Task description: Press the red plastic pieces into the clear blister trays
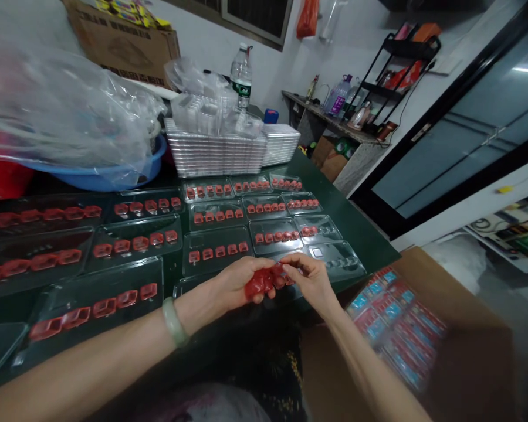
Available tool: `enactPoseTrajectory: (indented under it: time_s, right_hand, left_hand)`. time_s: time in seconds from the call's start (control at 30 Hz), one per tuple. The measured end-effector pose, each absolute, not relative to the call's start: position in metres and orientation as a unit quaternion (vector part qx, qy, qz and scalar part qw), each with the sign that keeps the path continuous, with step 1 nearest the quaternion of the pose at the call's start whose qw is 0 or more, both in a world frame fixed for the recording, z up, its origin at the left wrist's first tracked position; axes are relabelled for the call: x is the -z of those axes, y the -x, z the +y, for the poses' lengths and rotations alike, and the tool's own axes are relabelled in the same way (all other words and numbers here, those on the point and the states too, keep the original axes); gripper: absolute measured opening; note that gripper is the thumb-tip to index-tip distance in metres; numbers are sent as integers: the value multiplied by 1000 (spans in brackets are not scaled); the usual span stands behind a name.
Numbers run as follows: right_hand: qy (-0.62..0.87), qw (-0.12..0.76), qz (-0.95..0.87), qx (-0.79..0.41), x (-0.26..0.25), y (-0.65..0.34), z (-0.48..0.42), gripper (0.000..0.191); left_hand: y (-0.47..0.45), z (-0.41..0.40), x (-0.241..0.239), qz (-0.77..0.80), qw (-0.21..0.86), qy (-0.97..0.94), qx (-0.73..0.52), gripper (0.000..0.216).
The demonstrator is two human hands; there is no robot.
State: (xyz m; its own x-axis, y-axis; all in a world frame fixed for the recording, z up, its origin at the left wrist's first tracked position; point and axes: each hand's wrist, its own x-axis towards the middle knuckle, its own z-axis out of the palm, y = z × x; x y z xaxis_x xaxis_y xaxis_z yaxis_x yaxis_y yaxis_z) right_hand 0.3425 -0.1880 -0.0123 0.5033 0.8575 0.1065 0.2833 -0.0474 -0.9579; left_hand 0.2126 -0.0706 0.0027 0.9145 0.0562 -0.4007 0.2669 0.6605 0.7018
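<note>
My left hand (242,280), with a pale green bangle (175,322) on its wrist, is closed around a bunch of small red plastic pieces (259,283). Fingers of my right hand (310,278) pinch at a red piece on the right side of that bunch. Both hands are above the near edge of the table, in front of rows of clear plastic trays (215,240). Most trays carry a row of red pieces (220,251) in their slots. One tray (338,258), right of my hands, shows slots without red in them.
Stacks of clear trays (220,155) stand at the back of the green table (369,255), beside a water bottle (242,76). A blue basin (114,176) under plastic bags is at the left. To the lower right, a cardboard box (470,328) holds packed red-and-blue goods.
</note>
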Motion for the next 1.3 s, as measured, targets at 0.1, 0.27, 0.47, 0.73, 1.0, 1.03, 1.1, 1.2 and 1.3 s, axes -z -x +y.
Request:
enactPoseTrajectory:
  time_s: [0.1,0.27,0.47,0.73,1.0,1.03,1.1,1.2,1.3]
  right_hand:
    - [652,587,-376,-300,14,-341,-189,18]
    - [633,611,-355,-317,12,-341,-190,19]
    - [645,607,-330,-327,15,-337,-190,21]
    - [586,643,-257,-421,10,-334,-189,19]
    - [593,624,-288,-420,11,-330,-187,9]
    - [606,619,-293,-404,11,-329,-186,8]
    - [625,616,-298,-375,10,-327,-186,6]
    - [627,631,-290,-354,9,-324,-185,6]
    - [608,643,-283,-370,8,-321,-185,10]
  left_hand:
    - [-216,-71,2,200,897,-390,56,26]
    - [-219,-72,0,197,902,-382,40,22]
    - [-218,-78,-6,215,885,-412,-27,17]
    - [-219,-84,-9,244,834,-484,-104,17]
    - [-214,-75,-11,218,862,-457,13,19]
    - [-213,-73,-11,217,865,-452,27,18]
    - [-213,-70,-11,216,867,-447,45,17]
    - [-213,-69,-13,206,872,-439,63,18]
    - [-213,-68,-12,188,884,-424,62,18]
